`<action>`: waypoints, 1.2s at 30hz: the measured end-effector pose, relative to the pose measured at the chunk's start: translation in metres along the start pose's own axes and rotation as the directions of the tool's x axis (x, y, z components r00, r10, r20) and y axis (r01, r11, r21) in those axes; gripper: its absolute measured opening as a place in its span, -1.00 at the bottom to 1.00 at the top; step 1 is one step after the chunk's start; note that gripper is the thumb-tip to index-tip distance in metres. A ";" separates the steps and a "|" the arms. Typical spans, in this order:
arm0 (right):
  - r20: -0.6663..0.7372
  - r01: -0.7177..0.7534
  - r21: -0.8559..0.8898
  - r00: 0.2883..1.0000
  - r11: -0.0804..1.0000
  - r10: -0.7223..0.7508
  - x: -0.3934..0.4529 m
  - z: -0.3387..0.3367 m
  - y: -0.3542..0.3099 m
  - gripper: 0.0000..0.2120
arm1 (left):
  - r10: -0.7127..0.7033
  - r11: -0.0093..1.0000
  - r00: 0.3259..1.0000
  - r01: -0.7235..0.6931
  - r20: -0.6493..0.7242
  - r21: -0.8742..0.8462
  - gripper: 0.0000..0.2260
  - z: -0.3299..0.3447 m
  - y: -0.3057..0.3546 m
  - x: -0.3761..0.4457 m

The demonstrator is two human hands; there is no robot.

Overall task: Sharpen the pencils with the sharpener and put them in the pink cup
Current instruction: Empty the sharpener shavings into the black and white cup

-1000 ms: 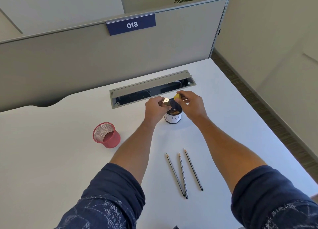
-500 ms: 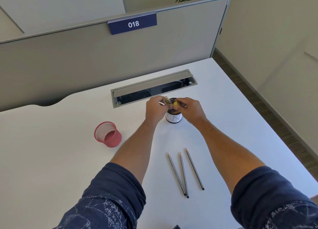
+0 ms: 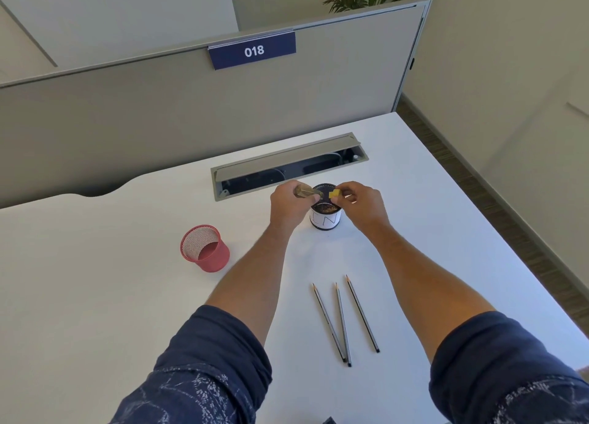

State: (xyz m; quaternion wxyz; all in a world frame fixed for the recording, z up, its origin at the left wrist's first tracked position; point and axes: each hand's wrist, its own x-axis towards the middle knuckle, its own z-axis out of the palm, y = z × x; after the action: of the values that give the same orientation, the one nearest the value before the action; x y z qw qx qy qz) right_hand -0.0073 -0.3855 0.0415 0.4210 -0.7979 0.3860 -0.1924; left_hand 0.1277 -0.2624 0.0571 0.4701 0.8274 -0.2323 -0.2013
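Note:
Both hands meet over a small white cup that has dark shavings inside. My left hand pinches the sharpener, a translucent brownish body lying sideways over the cup's rim. My right hand pinches a small yellow piece just right of the sharpener's end; whether the two touch is unclear. Three dark pencils lie side by side on the white desk between my forearms, points away from me. The pink mesh cup stands upright to the left and looks empty.
An open cable tray is set into the desk just behind the white cup. A grey partition with a blue sign reading 018 closes off the back. The desk's right edge drops to the floor.
My left hand has turned the sharpener from end-on to lying sideways over the white cup. My right hand has brought the yellow piece down close to its end.

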 end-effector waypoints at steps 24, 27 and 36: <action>0.293 -0.050 0.401 0.953 0.915 -0.076 -0.035 0.024 -0.030 -0.73 | -0.141 0.897 0.988 0.156 0.065 -0.415 -0.77 -0.053 -0.030 -0.053; 0.334 -0.068 0.445 0.938 0.893 -0.095 -0.045 0.030 -0.036 -0.70 | -0.133 0.873 0.984 0.174 0.121 -0.456 -0.78 -0.062 -0.037 -0.065; 0.439 -0.119 0.487 0.890 0.865 -0.124 -0.080 0.053 -0.035 -0.70 | -0.180 0.792 0.966 0.255 0.187 -0.555 -0.72 -0.082 -0.070 -0.111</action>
State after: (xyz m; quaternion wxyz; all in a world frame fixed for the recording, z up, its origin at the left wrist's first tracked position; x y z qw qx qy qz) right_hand -0.0079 -0.2838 0.0418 0.6918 -0.6838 0.2120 -0.0940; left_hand 0.0967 -0.1117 0.0480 0.6559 0.6538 -0.0926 -0.3656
